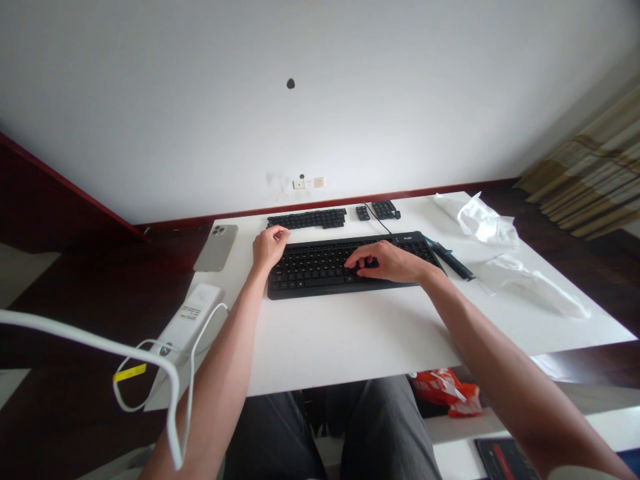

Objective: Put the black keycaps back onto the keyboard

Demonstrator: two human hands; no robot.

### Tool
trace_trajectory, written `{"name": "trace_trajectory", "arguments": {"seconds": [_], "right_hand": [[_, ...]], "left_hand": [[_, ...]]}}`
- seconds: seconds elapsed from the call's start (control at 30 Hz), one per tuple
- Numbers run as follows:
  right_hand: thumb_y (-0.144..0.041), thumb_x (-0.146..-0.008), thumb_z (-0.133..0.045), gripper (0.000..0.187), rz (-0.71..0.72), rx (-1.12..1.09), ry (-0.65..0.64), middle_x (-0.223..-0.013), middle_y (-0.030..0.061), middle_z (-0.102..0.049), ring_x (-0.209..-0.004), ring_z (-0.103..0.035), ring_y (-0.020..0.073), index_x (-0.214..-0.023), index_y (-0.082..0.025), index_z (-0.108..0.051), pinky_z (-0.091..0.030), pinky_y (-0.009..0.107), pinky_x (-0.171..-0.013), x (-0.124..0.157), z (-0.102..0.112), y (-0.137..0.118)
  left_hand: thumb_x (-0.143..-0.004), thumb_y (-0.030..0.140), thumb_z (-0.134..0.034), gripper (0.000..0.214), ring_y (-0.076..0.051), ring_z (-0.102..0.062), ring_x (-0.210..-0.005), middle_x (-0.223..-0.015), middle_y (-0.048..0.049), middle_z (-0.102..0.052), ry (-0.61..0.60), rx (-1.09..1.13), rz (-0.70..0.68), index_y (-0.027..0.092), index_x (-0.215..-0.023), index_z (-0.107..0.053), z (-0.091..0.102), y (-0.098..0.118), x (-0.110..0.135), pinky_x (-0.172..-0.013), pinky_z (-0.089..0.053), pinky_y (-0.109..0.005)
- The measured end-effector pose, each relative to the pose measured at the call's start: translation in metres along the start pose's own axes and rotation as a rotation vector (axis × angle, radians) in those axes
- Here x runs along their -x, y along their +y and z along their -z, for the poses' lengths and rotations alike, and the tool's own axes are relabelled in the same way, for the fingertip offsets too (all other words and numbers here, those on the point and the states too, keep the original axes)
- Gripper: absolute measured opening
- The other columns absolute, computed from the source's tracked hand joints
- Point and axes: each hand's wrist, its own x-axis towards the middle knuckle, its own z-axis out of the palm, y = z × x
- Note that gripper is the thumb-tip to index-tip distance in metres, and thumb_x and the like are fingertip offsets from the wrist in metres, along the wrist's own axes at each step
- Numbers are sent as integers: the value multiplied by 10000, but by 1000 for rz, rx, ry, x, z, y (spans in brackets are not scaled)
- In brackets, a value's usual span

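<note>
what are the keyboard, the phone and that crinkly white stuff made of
The keyboard looks like matte black plastic, with little shine. The phone looks like pale satin metal, though it could be a case. The crinkly white stuff looks like thin plastic film, going by its sharp creases and translucent sheen.

The right hand (387, 261) hides the middle keys of the black keyboard (305, 283). At 5 o'clock, the white desk (380, 347) partly hides an orange plastic bag (443, 393); the forearm and picture's edge cut off a dark flat item (503, 460). At 8 o'clock, the print on the white box (190, 317) is too small to read.
</note>
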Motion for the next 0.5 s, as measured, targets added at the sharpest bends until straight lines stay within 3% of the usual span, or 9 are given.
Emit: {"name": "trace_trajectory", "arguments": {"seconds": [0.4, 0.5], "right_hand": [[-250, -874, -646, 355, -30, -32, 45, -1141, 29, -768, -941, -713, 214, -1216, -262, -742, -583, 325, -813, 0, -1, 3], [-263, -869, -652, 276, -52, 3, 64, -1091, 17, -775, -914, -716, 204, -1116, -263, -776, -583, 316, -824, 0, -1, 7]], "left_hand": [[-910, 421, -565, 266, -193, -651, -786, -829, -9, -752, 4, -10, -1, 266, -902, -782, 0, 0, 0, -717, -430, -278], [-911, 421, -566, 265, -191, -649, -785, -829, -8, -749, 4, -7, -4, 266, -906, -781, -1, 0, 0, -713, -426, -278]]}}
